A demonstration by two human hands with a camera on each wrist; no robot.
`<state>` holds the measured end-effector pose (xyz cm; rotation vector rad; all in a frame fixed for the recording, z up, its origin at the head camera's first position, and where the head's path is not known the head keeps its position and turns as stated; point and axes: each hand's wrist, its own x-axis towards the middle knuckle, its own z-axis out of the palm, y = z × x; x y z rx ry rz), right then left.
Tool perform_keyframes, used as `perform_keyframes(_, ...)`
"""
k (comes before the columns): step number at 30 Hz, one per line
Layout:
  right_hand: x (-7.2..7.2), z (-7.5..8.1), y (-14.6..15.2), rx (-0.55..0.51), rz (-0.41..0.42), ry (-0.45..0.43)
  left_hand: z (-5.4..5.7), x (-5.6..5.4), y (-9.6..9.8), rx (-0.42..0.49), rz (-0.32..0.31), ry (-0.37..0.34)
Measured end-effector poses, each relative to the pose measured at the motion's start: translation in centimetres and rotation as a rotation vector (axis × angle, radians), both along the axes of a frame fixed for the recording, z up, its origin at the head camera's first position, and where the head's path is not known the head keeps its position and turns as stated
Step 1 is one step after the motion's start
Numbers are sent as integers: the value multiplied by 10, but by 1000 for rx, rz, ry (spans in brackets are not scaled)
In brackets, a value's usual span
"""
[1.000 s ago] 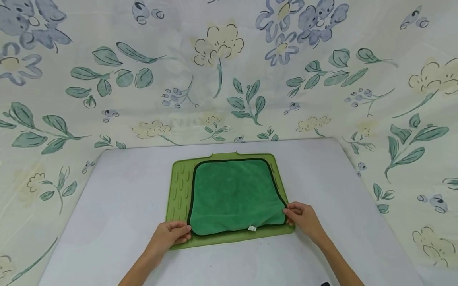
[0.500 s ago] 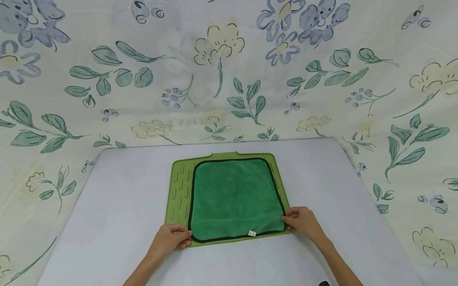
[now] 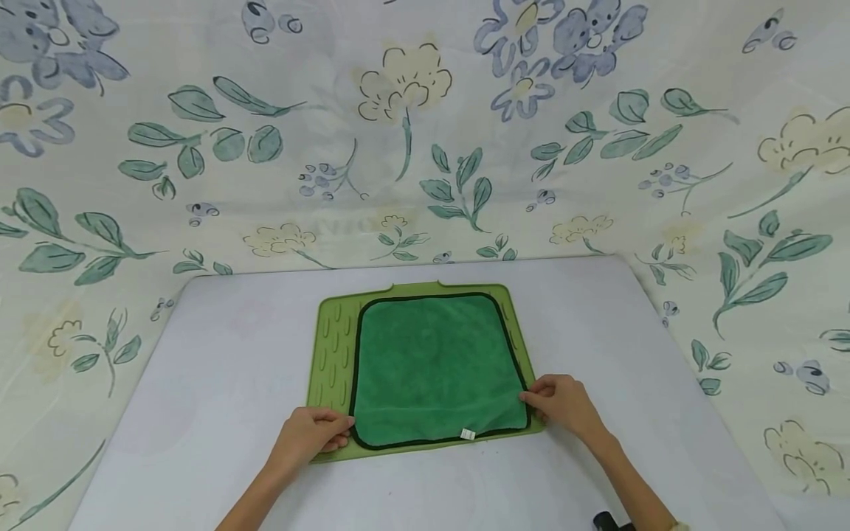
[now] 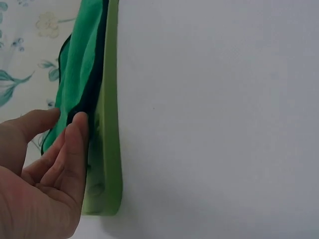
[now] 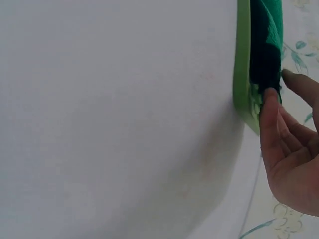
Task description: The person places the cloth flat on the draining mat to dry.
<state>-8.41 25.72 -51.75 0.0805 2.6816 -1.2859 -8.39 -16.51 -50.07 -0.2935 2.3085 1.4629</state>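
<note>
A green cloth [image 3: 438,354] with a black border and a small white tag [image 3: 468,434] lies on a light-green ridged board [image 3: 332,354]. My left hand [image 3: 312,434] is at the cloth's near left corner, thumb and fingers on either side of its edge in the left wrist view. On the opposite side, my right hand [image 3: 564,404] pinches the right edge a little above the near corner, its thumb on top. The right wrist view shows the fingertips [image 5: 269,94] at the dark border, beside the board's rim.
The board rests on a white table [image 3: 232,354] in front of a floral cloth backdrop [image 3: 425,133]. A black object [image 3: 606,521] shows at the bottom edge beside the right forearm.
The cloth's near edge has come down toward me and lies flatter over the board. In the last half second both hands have shifted slightly up along its sides.
</note>
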Motion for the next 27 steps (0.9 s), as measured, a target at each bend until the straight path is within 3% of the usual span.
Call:
perform_keyframes(5,-15,7,3,28,-1,90,8,-17,-6,-24,7,85)
perform_keyframes(13,-51,13,-3,1,25,197,12,-55,-3,-63,-60,266)
perform_keyframes(17,-72,13,-10,-18,4,237,10,-79,4,-13,-54,284)
perform_keyframes(21,-94,12,-16,-49,-41,238,8,-100,10,-19,-35,298)
perform_keyframes(27,-120,10,-19,-116,-111,187,7,-121,17,-43,-14,329)
